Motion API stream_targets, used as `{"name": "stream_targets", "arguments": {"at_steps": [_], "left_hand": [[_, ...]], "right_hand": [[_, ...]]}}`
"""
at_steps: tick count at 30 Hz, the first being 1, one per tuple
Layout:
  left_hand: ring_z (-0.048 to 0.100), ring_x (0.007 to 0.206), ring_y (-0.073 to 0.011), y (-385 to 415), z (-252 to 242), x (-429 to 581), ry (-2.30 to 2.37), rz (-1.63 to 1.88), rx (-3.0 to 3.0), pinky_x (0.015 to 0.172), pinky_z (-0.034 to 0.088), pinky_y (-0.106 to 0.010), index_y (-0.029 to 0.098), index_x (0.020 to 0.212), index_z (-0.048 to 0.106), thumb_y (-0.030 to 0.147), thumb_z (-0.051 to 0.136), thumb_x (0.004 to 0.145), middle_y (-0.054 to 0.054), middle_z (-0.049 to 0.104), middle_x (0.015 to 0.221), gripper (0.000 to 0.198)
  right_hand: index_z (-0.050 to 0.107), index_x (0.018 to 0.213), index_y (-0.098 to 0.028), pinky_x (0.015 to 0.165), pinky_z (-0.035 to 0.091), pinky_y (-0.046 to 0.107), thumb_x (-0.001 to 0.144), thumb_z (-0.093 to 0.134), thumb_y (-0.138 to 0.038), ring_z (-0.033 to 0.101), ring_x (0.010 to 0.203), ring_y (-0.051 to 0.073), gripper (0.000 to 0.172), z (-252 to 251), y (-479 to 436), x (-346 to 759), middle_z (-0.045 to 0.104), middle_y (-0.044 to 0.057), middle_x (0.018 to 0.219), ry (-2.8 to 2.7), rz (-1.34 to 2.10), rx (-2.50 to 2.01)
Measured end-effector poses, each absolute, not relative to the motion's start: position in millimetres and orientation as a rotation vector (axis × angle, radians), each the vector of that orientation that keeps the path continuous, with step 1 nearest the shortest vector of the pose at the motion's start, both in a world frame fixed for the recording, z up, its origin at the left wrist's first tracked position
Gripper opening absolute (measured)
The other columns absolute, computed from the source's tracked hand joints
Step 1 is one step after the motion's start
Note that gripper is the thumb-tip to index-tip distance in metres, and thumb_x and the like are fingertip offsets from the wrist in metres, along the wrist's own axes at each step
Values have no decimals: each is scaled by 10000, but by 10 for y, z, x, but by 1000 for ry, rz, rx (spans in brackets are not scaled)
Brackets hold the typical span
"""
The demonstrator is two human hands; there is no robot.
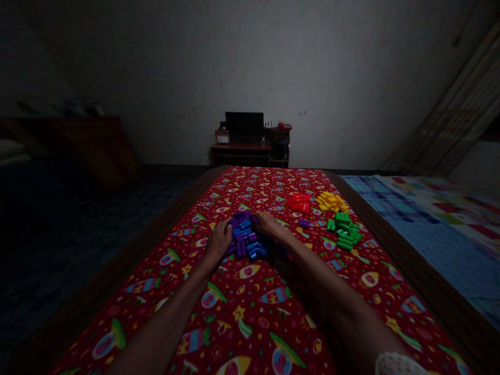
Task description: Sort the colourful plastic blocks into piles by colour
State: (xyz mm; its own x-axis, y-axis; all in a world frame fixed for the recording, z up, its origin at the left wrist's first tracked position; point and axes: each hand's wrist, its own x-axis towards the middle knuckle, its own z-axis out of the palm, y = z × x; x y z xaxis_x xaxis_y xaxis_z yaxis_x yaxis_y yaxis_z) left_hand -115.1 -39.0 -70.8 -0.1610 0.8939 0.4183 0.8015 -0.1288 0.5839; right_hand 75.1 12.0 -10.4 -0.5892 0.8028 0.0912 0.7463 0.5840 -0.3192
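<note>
A mixed pile of small glossy blocks lies on the red cloth, with blue blocks (257,252) and purple blocks (241,248) jumbled together. My left hand (219,240) rests along the pile's left side, fingers stretched forward and lightly curved against its edge. At the upper right of the pile, my right hand (269,224) has its fingers bent down onto a purple block, which they partly cover. A single purple block (303,223) lies apart, to the right of my right hand. The blocks' exact shape is hard to make out in the dim light.
Farther right sit separate heaps of red blocks (299,203), yellow blocks (331,201) and green blocks (345,230). The patterned red cloth (250,317) covers a long surface with brown edges. Beyond its far end stands a desk (242,148) with a dark monitor (245,126).
</note>
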Motion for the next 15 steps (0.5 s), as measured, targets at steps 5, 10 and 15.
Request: {"name": "stream_targets", "arguments": {"at_steps": [5, 10, 15], "left_hand": [[602, 1133, -253, -354, -735, -1150, 1954, 1203, 2009, 1026, 449, -443, 144, 1144, 631, 240, 376, 874, -125, 668, 1188, 383], [605, 1123, -252, -337, -753, -1158, 1932, 1217, 2026, 1015, 457, -437, 148, 1123, 635, 235, 377, 852, -123, 667, 1183, 384], [608, 1115, -256, -319, -766, -1169, 1929, 1227, 2039, 1017, 456, -449, 157, 1104, 638, 238, 377, 845, -121, 669, 1173, 377]], "right_hand": [[705, 1101, -186, 827, 471, 247, 830, 582, -166, 665, 990, 196, 298, -161, 141, 1015, 732, 70, 1077, -2242, 439, -1285], [728, 1064, -169, 776, 486, 250, 821, 547, -130, 680, 899, 190, 305, -138, 130, 1646, 744, 74, 1022, -2093, 427, -1354], [737, 1056, -170, 832, 468, 324, 805, 594, -179, 644, 987, 265, 289, -142, 72, 2062, 727, 125, 1046, -2227, 149, -1580]]}}
